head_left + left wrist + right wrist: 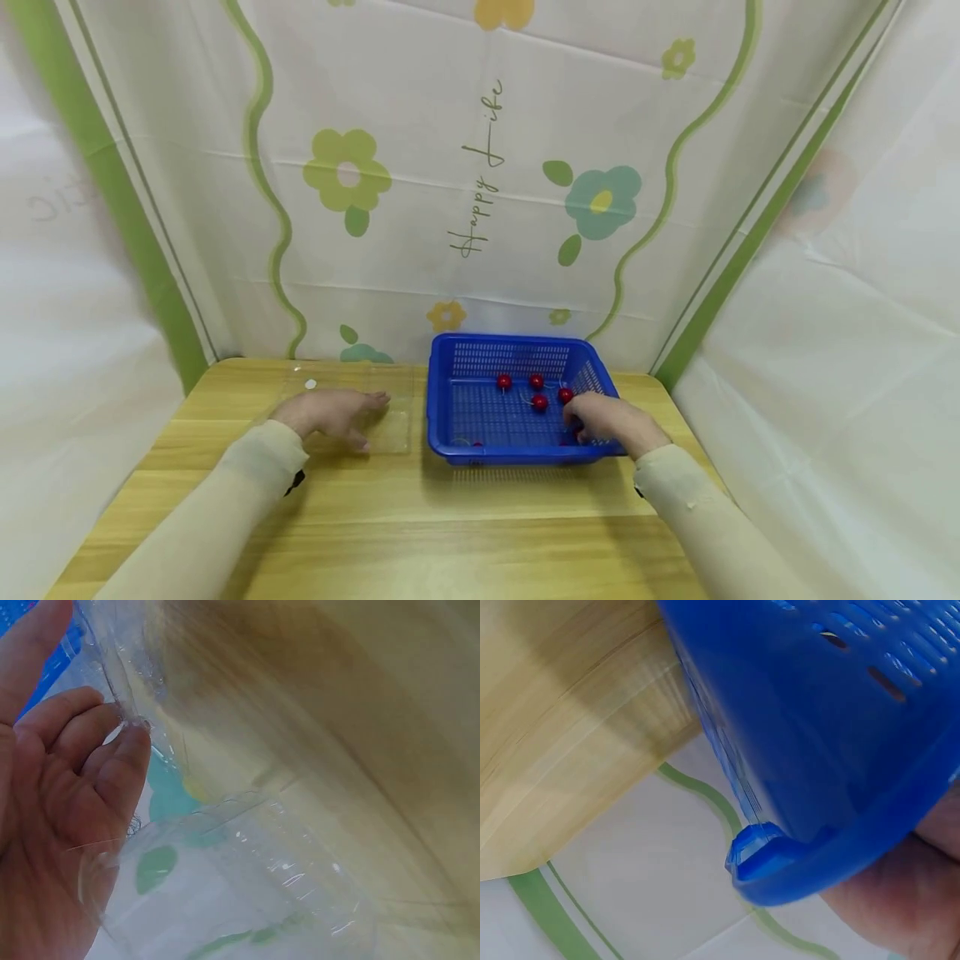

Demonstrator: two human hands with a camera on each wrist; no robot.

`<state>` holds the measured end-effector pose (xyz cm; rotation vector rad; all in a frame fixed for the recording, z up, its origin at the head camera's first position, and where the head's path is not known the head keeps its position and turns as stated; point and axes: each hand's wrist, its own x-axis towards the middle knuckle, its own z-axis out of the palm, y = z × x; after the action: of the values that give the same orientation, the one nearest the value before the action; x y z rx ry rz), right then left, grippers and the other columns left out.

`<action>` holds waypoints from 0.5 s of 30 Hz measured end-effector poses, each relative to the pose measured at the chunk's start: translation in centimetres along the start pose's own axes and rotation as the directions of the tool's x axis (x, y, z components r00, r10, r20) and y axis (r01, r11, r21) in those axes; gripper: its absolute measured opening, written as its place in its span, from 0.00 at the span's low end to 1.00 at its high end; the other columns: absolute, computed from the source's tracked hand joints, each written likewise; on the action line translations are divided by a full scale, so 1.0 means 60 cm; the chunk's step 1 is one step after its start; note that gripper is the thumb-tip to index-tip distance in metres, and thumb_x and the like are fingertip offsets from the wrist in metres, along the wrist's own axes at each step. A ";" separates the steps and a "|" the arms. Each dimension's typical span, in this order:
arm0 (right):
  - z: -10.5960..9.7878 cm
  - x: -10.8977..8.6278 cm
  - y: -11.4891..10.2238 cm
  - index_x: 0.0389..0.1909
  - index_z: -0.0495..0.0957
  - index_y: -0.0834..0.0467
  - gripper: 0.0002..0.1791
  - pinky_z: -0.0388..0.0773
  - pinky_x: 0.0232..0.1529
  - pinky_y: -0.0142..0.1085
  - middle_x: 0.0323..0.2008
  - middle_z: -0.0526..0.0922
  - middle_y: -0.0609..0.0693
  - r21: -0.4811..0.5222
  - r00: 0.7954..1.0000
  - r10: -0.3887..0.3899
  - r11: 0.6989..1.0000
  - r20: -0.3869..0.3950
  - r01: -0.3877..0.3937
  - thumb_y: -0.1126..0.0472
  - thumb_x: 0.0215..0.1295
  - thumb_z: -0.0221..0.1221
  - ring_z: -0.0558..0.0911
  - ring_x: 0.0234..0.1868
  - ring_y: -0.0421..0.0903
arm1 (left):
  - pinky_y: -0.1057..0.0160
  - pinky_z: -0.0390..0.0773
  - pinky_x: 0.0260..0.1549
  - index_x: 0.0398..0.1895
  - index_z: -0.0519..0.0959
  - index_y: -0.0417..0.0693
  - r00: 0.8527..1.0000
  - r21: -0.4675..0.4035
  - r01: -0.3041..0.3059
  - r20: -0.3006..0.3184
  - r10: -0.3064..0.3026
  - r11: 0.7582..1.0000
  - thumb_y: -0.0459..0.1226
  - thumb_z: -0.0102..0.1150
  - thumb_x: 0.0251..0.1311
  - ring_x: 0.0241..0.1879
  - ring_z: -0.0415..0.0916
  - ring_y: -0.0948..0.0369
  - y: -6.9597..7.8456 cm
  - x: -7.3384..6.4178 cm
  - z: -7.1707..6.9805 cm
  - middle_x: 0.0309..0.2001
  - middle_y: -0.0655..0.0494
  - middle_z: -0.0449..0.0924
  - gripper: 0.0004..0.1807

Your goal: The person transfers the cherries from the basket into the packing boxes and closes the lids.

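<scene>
A blue plastic basket (480,457) with slotted walls stands on the table, holding several red cherries (539,403) with thin stems. Over its right rim reaches my right hand (611,421), fingers bent down inside among the cherries; one cherry (566,396) lies right by the fingertips. The right wrist view shows mostly the basket's outer wall (795,750), which hides the fingertips, so I cannot tell whether they hold a cherry. To the left is a clear plastic container (400,435). My left hand (333,414) lies over it, fingers extended, fingertips at its clear edge in the left wrist view.
The wooden table (450,550) carries both containers side by side. Behind it hangs a white curtain (420,250) with printed flowers, close to the basket's back rim. More white curtain (847,400) closes in the right side, and the left likewise.
</scene>
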<state>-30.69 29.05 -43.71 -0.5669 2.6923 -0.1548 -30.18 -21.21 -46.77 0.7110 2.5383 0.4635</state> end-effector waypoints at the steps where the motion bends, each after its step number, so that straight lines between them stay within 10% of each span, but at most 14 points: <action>1: 0.001 0.001 0.000 0.51 0.94 0.57 0.08 0.94 0.61 0.55 0.46 0.93 0.49 0.000 1.000 -0.001 1.000 0.003 0.001 0.68 0.75 0.77 0.86 0.46 0.46 | 0.28 0.65 0.92 0.94 0.63 0.39 1.000 0.000 0.000 -0.008 0.000 1.000 0.42 0.83 0.73 0.92 0.61 0.31 -0.001 0.000 0.001 0.95 0.38 0.60 0.54; 15: 0.016 0.016 -0.001 0.44 0.91 0.55 0.07 0.90 0.50 0.46 0.39 0.88 0.46 -0.022 1.000 0.000 1.000 0.025 0.001 0.70 0.75 0.75 0.81 0.40 0.45 | 0.26 0.67 0.90 0.91 0.67 0.37 0.993 -0.116 0.037 -0.110 -0.050 0.993 0.39 0.87 0.67 0.89 0.67 0.30 0.032 -0.018 0.033 0.90 0.34 0.69 0.54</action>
<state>-31.12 28.60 -44.93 -0.5720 2.6723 -0.1180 -27.57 -19.88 -47.24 0.6016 2.6021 0.6442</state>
